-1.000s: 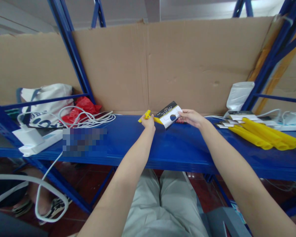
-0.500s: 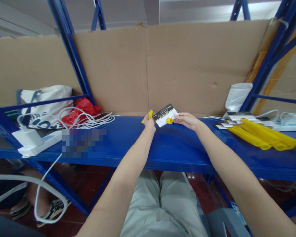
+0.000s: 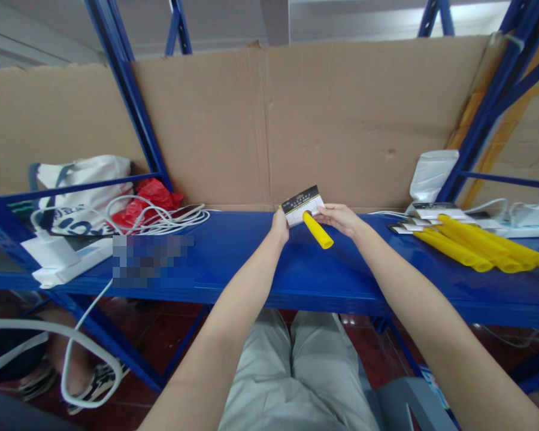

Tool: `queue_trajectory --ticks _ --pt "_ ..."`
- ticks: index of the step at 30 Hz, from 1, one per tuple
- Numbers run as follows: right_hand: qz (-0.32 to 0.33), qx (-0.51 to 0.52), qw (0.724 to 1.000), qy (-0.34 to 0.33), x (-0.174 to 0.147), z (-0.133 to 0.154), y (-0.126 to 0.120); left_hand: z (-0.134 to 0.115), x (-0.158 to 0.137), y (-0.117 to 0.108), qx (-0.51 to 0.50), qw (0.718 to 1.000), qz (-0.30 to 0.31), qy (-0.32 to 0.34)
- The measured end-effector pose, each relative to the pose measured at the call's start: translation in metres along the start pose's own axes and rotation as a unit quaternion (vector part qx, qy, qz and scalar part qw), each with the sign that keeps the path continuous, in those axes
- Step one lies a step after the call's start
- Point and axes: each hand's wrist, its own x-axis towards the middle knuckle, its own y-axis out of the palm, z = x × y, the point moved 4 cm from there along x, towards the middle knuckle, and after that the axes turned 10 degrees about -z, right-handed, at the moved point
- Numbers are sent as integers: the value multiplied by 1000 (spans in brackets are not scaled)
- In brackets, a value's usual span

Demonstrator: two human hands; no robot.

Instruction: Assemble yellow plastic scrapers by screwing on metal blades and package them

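Note:
My left hand (image 3: 281, 226) is closed on the left edge of a black-and-white printed card (image 3: 297, 209). My right hand (image 3: 339, 219) pinches the same card at its right side. A yellow tube (image 3: 318, 231) sticks out from the card's front, slanting down to the right with its hollow end toward me. The card is held up over the blue shelf, tilted, its right side higher. How the tube is fixed to the card cannot be made out.
Several yellow tubes (image 3: 489, 245) with printed cards (image 3: 435, 212) lie in a pile at the right. White cables (image 3: 170, 218), a red plastic bag (image 3: 155, 197) and a power strip (image 3: 78, 263) are at the left. Cardboard (image 3: 332, 126) backs the blue shelf (image 3: 233, 257).
The card has been turned so that the yellow tube now points down toward me, where before mainly its end showed. The yellow part at my left fingers is mostly out of sight.

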Motion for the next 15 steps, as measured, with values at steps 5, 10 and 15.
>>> queue_trajectory --ticks 5,10,15 --pt "-34 2 999 -12 3 -1 -4 -2 -5 3 6 1000 17 -7" --pt "-47 8 999 -14 3 -2 -4 -1 -9 5 6 999 39 -3" --pt "-54 16 998 -10 5 -4 -4 -1 -7 6 15 998 57 8"
